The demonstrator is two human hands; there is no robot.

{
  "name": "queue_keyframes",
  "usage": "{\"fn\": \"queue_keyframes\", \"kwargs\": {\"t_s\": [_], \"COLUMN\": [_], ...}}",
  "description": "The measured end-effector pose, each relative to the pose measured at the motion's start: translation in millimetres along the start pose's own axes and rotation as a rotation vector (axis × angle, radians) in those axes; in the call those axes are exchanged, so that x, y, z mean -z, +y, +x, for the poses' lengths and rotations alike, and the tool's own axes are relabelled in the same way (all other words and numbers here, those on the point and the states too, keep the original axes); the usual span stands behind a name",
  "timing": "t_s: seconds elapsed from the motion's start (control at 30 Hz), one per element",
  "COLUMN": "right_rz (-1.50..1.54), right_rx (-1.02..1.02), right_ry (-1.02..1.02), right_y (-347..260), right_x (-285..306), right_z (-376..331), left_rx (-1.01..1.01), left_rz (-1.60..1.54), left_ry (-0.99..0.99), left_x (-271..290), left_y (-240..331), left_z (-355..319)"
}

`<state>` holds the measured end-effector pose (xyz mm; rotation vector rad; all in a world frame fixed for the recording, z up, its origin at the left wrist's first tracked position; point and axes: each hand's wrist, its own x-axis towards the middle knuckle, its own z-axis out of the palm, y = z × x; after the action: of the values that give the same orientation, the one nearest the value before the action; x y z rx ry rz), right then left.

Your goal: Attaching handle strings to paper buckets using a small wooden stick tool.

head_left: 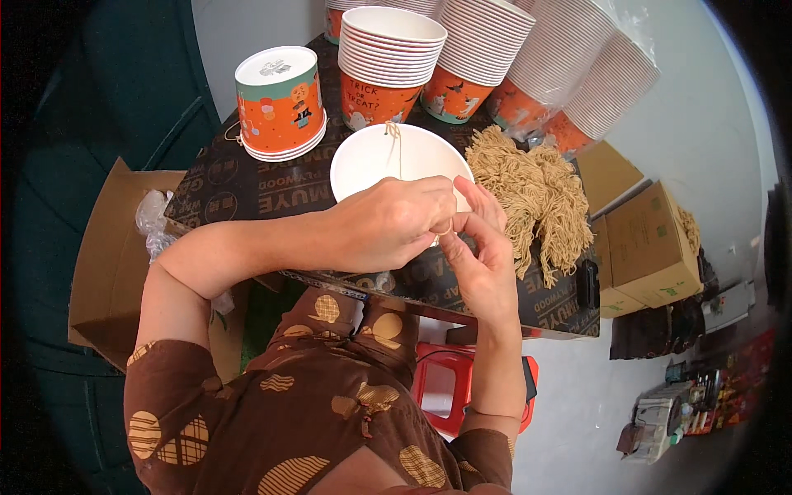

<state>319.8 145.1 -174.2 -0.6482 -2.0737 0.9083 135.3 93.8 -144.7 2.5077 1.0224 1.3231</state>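
A white-lined paper bucket [359, 165] stands mouth up on the dark plywood table in front of me. A thin tan cord [393, 139] is knotted through its far rim and hangs down inside. At the near rim, my left hand [394, 223] is closed, its fingertips pinching a small loop of the cord. My right hand [481, 260] meets it there, thumb and forefinger pinched on the same loop. My hands cover the near rim, so the cord's path there is hidden. Right of the bucket lies a thick bundle of tan cords [528, 198].
Upside-down orange and green buckets [280, 103] stand at the left of the plywood table [214, 186]. Several tall nested bucket stacks [392, 66] line the back, some in clear plastic. Cardboard boxes [652, 243] flank the table. A red stool [441, 388] is below.
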Motion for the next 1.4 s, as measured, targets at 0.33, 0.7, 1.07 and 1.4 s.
{"fn": "queue_keyframes", "kwargs": {"t_s": [0.33, 0.7, 1.07, 1.4], "right_rz": [0.089, -0.446, -0.501, -0.431], "right_rx": [0.005, 0.348, 0.368, 0.348], "right_ry": [0.050, 0.367, 0.390, 0.328], "right_y": [1.1, -17.4, -11.0, 0.9], "right_x": [-3.3, -15.0, -24.0, -23.2], "right_z": [-0.4, -12.1, -27.6, -32.5], "left_rx": [0.007, 0.282, 0.688, 0.674], "left_rz": [-0.019, -0.137, -0.274, -0.096], "left_ry": [0.005, -0.055, -0.089, -0.140], "left_x": [0.7, 7.5, 10.1, 14.3], "left_y": [-0.5, -3.3, -1.8, 3.5], "left_z": [-0.4, 3.8, 11.6, 19.1]}}
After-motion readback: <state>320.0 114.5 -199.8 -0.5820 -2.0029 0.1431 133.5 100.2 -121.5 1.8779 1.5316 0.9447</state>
